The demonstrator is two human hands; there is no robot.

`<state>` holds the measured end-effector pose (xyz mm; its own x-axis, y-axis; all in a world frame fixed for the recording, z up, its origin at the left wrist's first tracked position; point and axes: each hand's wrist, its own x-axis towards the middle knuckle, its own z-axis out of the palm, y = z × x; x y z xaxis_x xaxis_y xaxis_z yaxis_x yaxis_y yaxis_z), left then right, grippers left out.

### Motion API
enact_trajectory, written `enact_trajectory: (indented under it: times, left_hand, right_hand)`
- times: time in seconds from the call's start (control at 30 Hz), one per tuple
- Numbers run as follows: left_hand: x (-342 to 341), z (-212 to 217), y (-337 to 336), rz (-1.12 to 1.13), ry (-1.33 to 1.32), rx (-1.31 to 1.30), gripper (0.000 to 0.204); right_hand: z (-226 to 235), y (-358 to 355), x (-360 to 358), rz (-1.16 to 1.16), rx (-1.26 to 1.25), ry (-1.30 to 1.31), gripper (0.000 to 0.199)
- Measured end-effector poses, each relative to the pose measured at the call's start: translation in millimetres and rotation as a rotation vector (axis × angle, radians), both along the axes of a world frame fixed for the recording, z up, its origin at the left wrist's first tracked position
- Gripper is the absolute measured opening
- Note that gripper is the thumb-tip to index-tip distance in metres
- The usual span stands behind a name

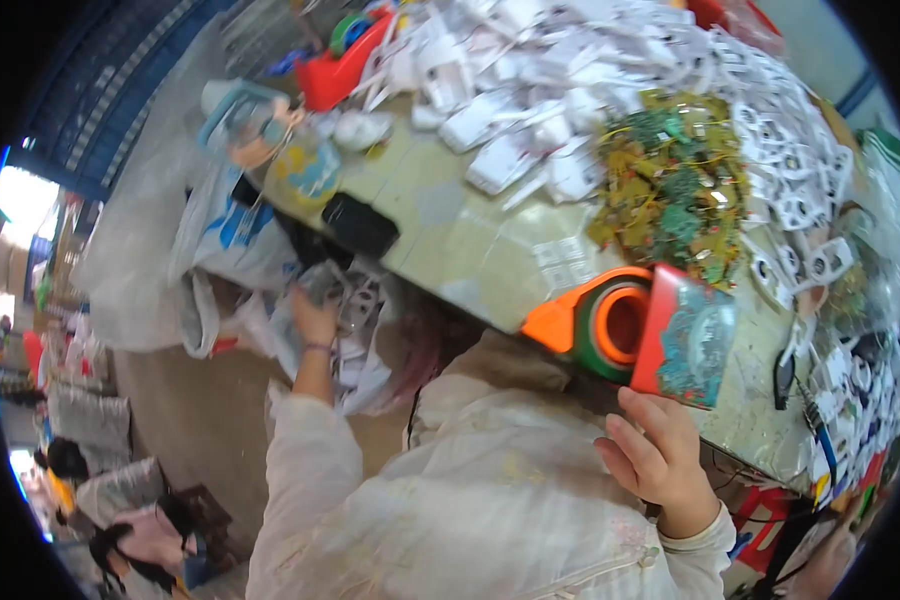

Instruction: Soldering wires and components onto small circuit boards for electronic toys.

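The left hand [315, 318] reaches down off the counter's [470, 250] edge, its grip clenched on white plastic parts [355, 300] in an open bag [365, 375]; the right hand [660, 450], grip released, rests under the orange bin [610, 320], well apart

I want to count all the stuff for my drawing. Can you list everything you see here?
white plastic parts: a big heap, white, far side of the table
circuit boards: a tangled pile, green and yellow, table right of middle
table: one, pale green, across the top
black flat thing: one, black, table's near left edge
orange and green scoop: one, table's near edge
red card: one, red with teal print, at right hand
plastic bag: one, clear, below table, holding white parts
left hand: reaching into bag
right hand: fingers touching card
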<state>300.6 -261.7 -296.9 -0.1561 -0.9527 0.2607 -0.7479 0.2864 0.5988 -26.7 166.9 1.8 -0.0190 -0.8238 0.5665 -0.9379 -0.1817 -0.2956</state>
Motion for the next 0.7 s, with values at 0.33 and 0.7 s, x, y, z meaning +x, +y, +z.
enact_trajectory:
  times: [0.33,0.7]
  left_hand:
    - [-226,300,118,-0.904,0.258,-0.591,0.029]
    - [-450,274,52,-0.685,0.082,-0.120,0.061]
  right_hand:
    - [-26,47,-31,-0.624,-0.294,-0.198,0.025]
    - [-37,41,-23,-0.626,-0.365,-0.209,0.026]
